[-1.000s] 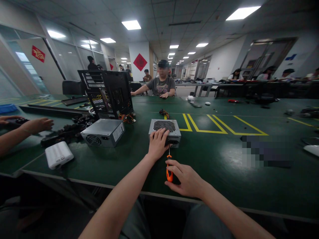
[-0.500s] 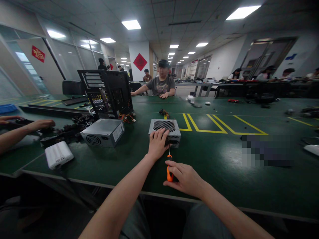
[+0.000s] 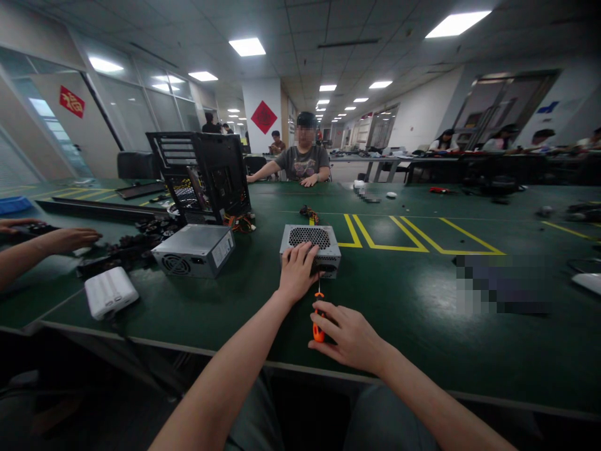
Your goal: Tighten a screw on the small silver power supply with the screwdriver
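A grey metal computer power supply unit (image 3: 332,252) with a honeycomb vent sits on the green table in front of me. My left hand (image 3: 297,269) grips its near left part, fingers over the top edge and thumb reaching down by the front face. In my right hand (image 3: 347,332) is an orange-and-black screwdriver (image 3: 318,331), its handle between thumb and fingers. The shaft points away from me at the unit's front face, close to my left thumb. Whether its tip sits in a screw is too small to tell. A cable bundle (image 3: 308,214) lies behind the unit.
A second power supply (image 3: 197,250) stands to the left, before an open black computer case (image 3: 201,175). A white power bank (image 3: 111,292) lies near the front edge. A co-worker's hand (image 3: 77,239) works over black parts at far left. Another person (image 3: 305,156) sits opposite.
The fingers of my right hand have shifted slightly and the screwdriver handle has turned a little. My left hand and the power supply stay in place. The co-worker's hand at left moved slightly.
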A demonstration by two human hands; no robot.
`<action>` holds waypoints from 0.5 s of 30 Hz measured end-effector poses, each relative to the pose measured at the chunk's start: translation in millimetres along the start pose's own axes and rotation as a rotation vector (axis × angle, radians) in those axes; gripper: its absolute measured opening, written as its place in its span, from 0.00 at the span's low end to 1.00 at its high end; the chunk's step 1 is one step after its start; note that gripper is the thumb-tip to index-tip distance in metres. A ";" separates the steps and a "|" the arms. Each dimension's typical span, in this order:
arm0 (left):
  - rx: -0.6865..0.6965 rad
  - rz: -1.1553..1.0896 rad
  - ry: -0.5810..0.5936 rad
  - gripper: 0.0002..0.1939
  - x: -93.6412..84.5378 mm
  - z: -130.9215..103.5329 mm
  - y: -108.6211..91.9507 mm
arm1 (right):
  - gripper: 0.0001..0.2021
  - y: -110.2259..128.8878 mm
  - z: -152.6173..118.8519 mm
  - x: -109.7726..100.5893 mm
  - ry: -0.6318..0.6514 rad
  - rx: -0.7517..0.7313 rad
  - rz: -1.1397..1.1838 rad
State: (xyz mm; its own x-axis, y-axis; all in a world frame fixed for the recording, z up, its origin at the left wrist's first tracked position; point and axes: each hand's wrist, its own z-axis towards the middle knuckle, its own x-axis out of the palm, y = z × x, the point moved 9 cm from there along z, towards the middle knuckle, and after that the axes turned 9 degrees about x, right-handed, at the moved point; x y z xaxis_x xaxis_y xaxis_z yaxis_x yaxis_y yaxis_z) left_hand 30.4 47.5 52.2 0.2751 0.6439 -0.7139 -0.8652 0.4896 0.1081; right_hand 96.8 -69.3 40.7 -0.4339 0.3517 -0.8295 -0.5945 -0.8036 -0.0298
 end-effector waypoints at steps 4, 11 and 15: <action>0.007 -0.005 -0.003 0.29 0.3 -0.2 -0.1 | 0.15 -7.1 -2.2 2.9 -0.030 0.059 0.098; 0.009 0.017 -0.014 0.30 -0.2 0.3 -0.4 | 0.18 -7.5 -0.5 0.5 0.024 0.078 0.149; 0.010 0.011 -0.013 0.29 -0.2 0.4 -0.6 | 0.17 0.1 0.9 0.2 0.062 0.012 0.028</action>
State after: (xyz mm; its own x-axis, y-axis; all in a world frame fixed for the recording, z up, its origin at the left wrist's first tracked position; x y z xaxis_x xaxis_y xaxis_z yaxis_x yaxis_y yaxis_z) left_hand 31.0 47.3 52.5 0.2710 0.6566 -0.7039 -0.8642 0.4880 0.1226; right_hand 96.1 -68.8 41.1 -0.4080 0.2987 -0.8627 -0.5913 -0.8064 0.0004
